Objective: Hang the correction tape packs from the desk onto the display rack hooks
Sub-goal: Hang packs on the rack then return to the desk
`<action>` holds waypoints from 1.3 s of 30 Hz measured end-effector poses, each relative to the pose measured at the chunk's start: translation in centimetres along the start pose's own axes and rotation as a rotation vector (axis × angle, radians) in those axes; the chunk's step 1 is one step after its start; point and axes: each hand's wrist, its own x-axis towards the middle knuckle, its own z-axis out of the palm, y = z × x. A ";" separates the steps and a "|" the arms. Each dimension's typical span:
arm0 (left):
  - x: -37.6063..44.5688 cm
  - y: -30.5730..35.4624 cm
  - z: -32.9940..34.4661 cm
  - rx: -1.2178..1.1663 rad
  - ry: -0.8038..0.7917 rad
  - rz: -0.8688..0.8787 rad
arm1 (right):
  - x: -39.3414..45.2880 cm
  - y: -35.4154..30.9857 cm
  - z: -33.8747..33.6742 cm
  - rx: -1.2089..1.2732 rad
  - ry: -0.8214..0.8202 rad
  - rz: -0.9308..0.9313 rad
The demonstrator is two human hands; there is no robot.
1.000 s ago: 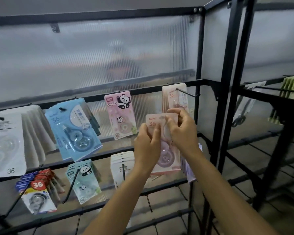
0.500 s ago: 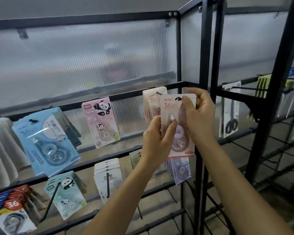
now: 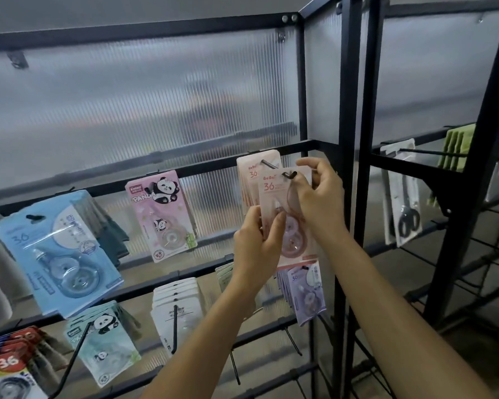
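Hanging step: the peach-pink carded correction tape pack [image 3: 274, 197] now sits higher than a second ago, its hang hole right at the upturned tip of the black wire hook [image 3: 288, 175]; whether the tip is through the hole, I cannot tell.
Meaning for the task: by my reading this pack is about to be threaded on, and pushing it back along the wire is what remains.
Display rack: the black metal-framed rack with ribbed translucent back panels [image 3: 347, 110] carries rows of hooks.
Hook contents, large to small: a big light-blue blister pack [image 3: 58, 249]; a pink panda-printed pack [image 3: 163, 214]; a stack of matching peach packs [image 3: 249, 171] already on the target hook; white packs [image 3: 175, 306], lilac packs [image 3: 307, 292] and a mint panda pack [image 3: 104, 341] on the row below.
Right hand [image 3: 319, 194]: fingers curled, pinching the pack's top edge beside the hole.
Left hand [image 3: 254, 246]: thumb and fingers pinching the pack's lower left edge, steadying it.
Desk: out of view.
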 end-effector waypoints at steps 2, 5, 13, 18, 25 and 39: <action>1.1 -1.0 0.0 0.119 0.017 -0.067 | 0.9 0.5 0.9 -0.039 -0.016 -0.007; 3.1 -2.4 -0.1 0.354 0.021 -0.170 | 2.4 1.1 2.2 -0.099 -0.012 -0.029; 4.0 -4.4 -0.1 0.540 -0.048 -0.230 | 3.3 3.2 3.8 -0.167 0.100 -0.045; 2.0 -5.1 -1.2 0.577 -0.074 -0.258 | -1.2 4.2 4.4 -0.236 0.185 -0.090; -3.6 -5.2 -8.4 0.568 -0.087 -0.262 | -10.4 3.2 8.3 -0.230 -0.047 -0.057; -27.4 -2.0 -35.1 0.995 0.128 -0.483 | -36.9 -8.1 22.7 -0.198 -0.855 -0.015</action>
